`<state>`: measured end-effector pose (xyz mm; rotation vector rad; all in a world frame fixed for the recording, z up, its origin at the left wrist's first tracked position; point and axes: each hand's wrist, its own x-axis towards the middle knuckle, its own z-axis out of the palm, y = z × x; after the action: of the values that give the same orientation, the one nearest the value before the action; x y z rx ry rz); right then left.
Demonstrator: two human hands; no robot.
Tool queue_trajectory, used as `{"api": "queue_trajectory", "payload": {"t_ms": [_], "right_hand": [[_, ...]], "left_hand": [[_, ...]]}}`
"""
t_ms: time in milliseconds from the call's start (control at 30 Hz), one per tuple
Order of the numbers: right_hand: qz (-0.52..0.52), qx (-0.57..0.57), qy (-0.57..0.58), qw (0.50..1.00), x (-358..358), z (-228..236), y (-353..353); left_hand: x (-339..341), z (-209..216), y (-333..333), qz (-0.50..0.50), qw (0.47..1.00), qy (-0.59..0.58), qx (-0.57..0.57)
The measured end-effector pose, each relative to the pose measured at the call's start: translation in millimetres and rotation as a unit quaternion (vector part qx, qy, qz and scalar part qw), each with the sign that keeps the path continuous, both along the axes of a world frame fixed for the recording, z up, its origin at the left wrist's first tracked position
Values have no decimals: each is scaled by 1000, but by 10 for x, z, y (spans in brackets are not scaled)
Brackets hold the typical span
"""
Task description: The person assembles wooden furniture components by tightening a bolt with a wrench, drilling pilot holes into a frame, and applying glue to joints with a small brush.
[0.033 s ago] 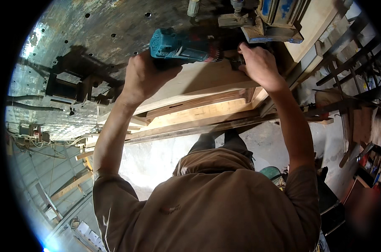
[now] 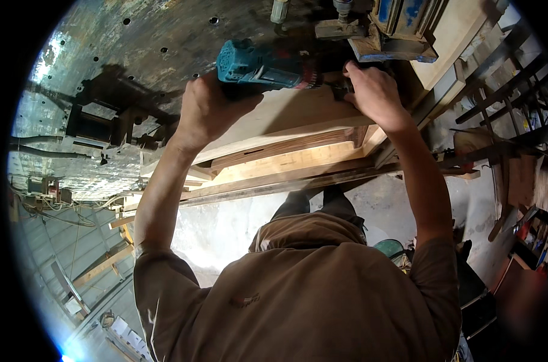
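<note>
Two hands up on the job, seen over a brown-shirted back. Left hand is wrapped tight around the grip of a teal drill, which lies on its side on top of a pale plank. Right hand is curled in at the drill's nose, fingers pinched on something small and dark there; a bit or the chuck, can't tell which. Under the plank sits a stack of more boards on the bench, a scuffed metal top dotted with holes. Past the drill there's a blue machine with a wooden block beside it.

Looks to me like the setup step, bit getting seated or lined up, not drilling yet. Next move probably wants that right hand clear of the nose, and the drill held square.
</note>
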<state>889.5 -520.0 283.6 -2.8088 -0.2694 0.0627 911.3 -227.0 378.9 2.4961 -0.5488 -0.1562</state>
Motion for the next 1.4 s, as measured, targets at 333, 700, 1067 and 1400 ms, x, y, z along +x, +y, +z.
{"api": "queue_trajectory", "payload": {"t_ms": [333, 700, 1067, 1400], "right_hand": [[40, -19, -23, 999, 17, -45, -58], [17, -52, -39, 998, -27, -79, -35], [32, -22, -65, 997, -8, -134, -86], [12, -25, -18, 999, 41, -76, -34]], "left_hand": [[124, 176, -100, -135, 986, -100, 15], [85, 436, -593, -145, 914, -269, 268], [-43, 388, -982, -9, 878, -385, 286], [-85, 422, -1009, -27, 883, -335, 327]]}}
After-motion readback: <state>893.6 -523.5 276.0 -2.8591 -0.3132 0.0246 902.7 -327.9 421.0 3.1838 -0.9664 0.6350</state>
